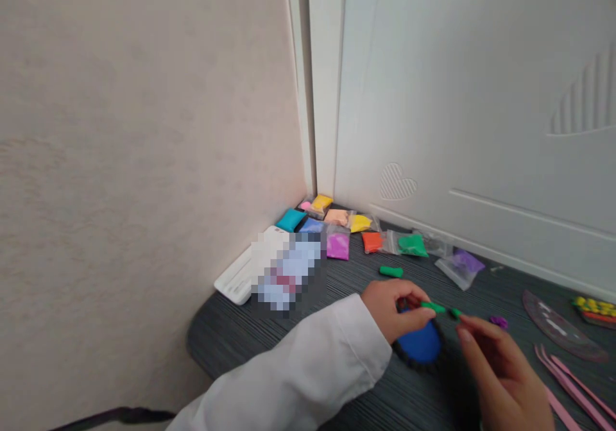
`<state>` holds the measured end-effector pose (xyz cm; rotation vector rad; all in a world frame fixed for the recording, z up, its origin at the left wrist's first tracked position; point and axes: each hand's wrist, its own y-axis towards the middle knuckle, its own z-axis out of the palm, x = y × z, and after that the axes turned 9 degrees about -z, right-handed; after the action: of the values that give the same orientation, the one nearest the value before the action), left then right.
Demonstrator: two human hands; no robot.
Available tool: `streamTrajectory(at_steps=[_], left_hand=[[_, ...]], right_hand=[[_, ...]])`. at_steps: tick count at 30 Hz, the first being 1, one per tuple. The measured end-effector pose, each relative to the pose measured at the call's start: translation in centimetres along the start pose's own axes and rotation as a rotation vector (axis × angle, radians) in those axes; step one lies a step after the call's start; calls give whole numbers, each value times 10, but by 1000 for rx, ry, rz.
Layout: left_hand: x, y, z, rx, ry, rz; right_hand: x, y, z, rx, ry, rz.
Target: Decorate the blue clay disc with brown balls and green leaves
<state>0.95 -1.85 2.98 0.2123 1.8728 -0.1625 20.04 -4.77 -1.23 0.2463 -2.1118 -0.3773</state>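
Note:
My left hand (392,308) is closed, pinching a short strip of green modelling clay (434,307) between thumb and forefinger. Across a small gap, the fingertips of my right hand (503,367) pinch a smaller dark green bit of clay (454,314). Partly hidden under my left hand lies a round blue disc (421,344) with a dark, bumpy rim. Beyond the hands, a green clay roll (391,271) rests on the dark table. A small purple clay lump (499,322) sits past my right hand.
Small bags of coloured clay, such as the magenta bag (337,245) and green bag (412,245), line the table's back. Pink tools (568,380) and a clear curved plastic piece (561,328) lie right. A white box (240,280) stands left, by the wall.

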Motion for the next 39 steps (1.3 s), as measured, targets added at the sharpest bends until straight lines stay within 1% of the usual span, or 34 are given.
streamTrajectory(at_steps=[3, 4, 5, 7, 9, 12, 15, 18, 21, 24, 30, 32, 34, 37, 39], left_hand=[[-3, 2, -3, -36, 109, 48], [-4, 2, -4, -41, 140, 73], [-5, 2, -5, -36, 166, 96], [-7, -2, -4, -21, 219, 130], [-8, -8, -2, -6, 270, 140], [-6, -16, -1, 5, 293, 140], [-1, -21, -4, -3, 330, 135], [2, -27, -6, 46, 393, 132], [8, -36, -2, 107, 476, 137], [18, -44, 6, 156, 578, 191], [37, -47, 16, 199, 661, 410], [40, -45, 16, 201, 666, 461], [41, -45, 15, 197, 655, 492], [42, -45, 14, 187, 632, 504], [42, -46, 14, 196, 635, 493]], right_hand=[[3, 5, 1, -66, -1, 26], [4, 7, 3, -93, 5, 15], [6, 7, 4, -94, 30, -7], [11, 6, 6, -106, 47, -73], [17, 2, 5, -88, 28, -165], [25, -7, 2, -143, 4, -275], [25, -13, -4, -195, -12, -286], [21, -16, -8, -278, -26, -261], [18, -18, -8, -307, -10, -239], [18, -18, -6, -258, 9, -260], [17, -14, -6, -218, 2, -232], [15, -14, -6, -146, -28, -238], [12, -13, -5, -34, -96, -256], [11, -14, -2, 122, -245, -271], [12, -15, 1, 182, -314, -272]])
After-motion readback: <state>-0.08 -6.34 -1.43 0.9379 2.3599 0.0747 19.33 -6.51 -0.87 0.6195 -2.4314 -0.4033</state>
